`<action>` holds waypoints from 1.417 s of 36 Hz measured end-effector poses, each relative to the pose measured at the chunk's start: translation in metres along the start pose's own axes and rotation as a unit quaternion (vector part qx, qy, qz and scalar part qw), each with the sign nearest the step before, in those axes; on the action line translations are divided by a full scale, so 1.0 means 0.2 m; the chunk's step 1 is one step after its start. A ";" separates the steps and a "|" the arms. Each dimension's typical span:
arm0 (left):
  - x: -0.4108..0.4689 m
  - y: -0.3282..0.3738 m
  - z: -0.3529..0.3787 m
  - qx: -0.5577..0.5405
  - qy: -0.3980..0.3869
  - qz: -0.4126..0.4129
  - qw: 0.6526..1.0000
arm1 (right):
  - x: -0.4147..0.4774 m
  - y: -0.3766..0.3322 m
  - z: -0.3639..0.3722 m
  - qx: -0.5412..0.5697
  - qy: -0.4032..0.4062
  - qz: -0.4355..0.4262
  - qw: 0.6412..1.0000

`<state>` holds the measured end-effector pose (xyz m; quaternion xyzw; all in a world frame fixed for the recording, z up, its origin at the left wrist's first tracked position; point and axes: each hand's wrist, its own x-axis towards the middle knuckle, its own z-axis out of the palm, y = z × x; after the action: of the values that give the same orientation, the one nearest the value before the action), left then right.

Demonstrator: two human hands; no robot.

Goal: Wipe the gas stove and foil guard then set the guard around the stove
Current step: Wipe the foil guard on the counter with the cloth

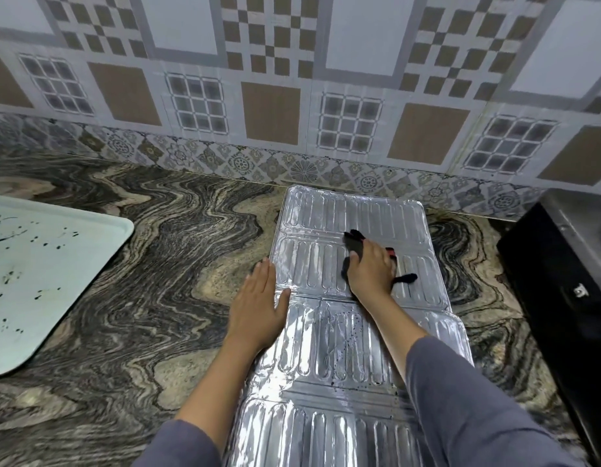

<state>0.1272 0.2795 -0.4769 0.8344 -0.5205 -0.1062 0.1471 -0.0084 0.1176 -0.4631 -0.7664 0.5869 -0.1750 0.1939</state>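
The silver foil guard (329, 332) lies flat and unfolded on the marbled counter, running from near the wall toward me. My right hand (369, 267) presses a black cloth (354, 246) with a bit of red onto the guard's second panel from the wall. My left hand (258, 305) rests flat with fingers together on the guard's left edge, thumb on the foil. Dark specks dot the panel between my forearms. The gas stove (561, 264), black-sided with a steel top, stands at the right edge, partly out of frame.
A pale green tray (56, 271) with dark specks lies on the counter (157, 264) at the left. A patterned tiled wall (292, 96) runs along the back. Bare counter lies between the tray and the guard.
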 end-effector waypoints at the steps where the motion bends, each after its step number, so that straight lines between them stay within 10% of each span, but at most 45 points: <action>1: 0.00 0.00 0.00 0.001 0.000 0.001 1.000 | 0.01 -0.03 0.02 -0.001 -0.009 -0.010 1.000; 15: 0.00 -0.01 0.01 -0.002 0.019 -0.006 1.000 | 0.00 -0.25 0.07 0.044 -0.201 -0.342 0.917; 28: 0.01 -0.02 0.02 -0.002 0.018 -0.012 1.000 | -0.05 -0.21 -0.18 -0.036 -0.289 -0.255 0.922; 35: 0.00 -0.01 0.00 -0.005 0.011 -0.018 1.000 | -0.37 -0.11 -0.16 -0.090 -0.110 -0.246 0.959; 51: -0.02 0.02 -0.04 0.000 0.027 -0.024 0.999 | -0.59 0.37 -0.27 -0.078 -0.034 -0.056 0.995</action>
<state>0.1243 0.2827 -0.4684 0.8494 -0.4957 -0.0870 0.1586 -0.1262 0.2092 -0.4585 -0.8165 0.5477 -0.1130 0.1432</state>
